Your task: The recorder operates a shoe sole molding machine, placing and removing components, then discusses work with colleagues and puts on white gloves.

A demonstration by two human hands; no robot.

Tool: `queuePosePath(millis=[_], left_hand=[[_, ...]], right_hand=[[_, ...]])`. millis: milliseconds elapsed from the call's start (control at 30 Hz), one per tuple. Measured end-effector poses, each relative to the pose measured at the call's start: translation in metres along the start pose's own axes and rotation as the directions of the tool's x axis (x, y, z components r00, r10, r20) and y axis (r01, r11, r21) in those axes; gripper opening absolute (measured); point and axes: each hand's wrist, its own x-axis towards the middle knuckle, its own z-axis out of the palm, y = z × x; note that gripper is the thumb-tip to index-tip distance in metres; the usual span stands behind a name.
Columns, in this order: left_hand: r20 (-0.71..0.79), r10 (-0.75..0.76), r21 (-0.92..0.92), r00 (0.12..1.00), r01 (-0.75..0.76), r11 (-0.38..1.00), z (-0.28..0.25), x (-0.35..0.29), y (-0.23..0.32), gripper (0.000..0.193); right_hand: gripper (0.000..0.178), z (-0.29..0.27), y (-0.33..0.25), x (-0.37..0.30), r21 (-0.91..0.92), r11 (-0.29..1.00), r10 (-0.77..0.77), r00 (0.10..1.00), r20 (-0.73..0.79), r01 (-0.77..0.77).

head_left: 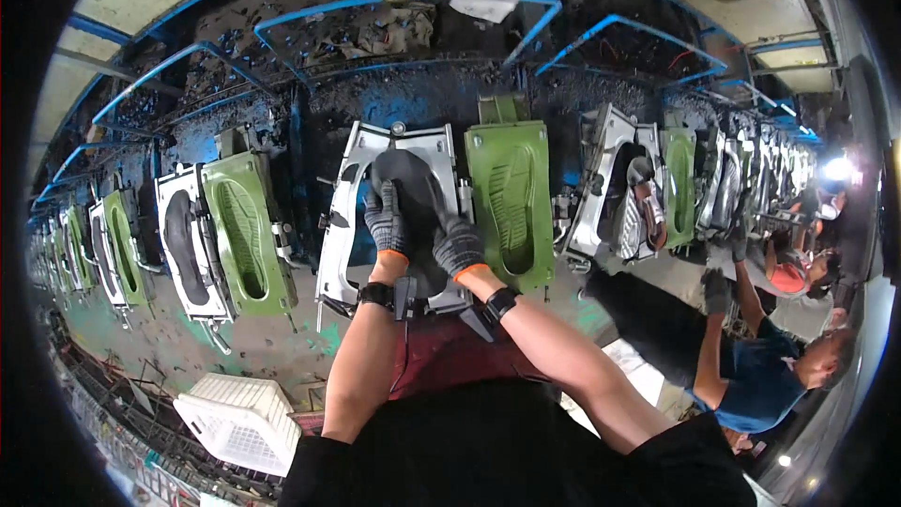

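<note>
The left hand (383, 218), in a grey knit glove with an orange cuff, lays near-straight fingers along one side of a black shoe-shaped piece (413, 178); the gloved right hand (457, 246) bends its fingers over the opposite side. How firmly either grip closes I cannot tell. The piece lies in a silver mould frame (331, 258), directly before the person. It looks rubbery: likely light to moderate in weight, flexible, hardly fragile, with some drag against knit gloves. Its narrower middle, held from both sides, seems the best hold. Just right stands a green mould half (510, 202); beyond, more moulds and a co-worker (765, 380).
</note>
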Motion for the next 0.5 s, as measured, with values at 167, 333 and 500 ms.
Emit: queuePosePath(millis=[167,333,500], left_hand=[[0.114,0.145,0.493,0.983,-0.182,0.851,-0.016,-0.047,0.003,0.046],[0.769,0.199,0.637,0.608,-0.701,-0.32,-0.06,-0.101,-0.001,0.032],[0.662,0.01,0.742,0.749,-0.654,-0.148,-0.081,-0.12,0.033,0.051]], right_hand=[[0.037,-0.009,0.014,-0.002,-0.017,0.998,-0.051,0.988,0.145,0.054],[0.039,-0.038,-0.04,0.058,-0.181,0.567,-0.812,0.51,-0.283,0.803],[0.031,-0.032,-0.105,0.045,-0.402,0.109,-0.672,0.365,0.644,0.909]])
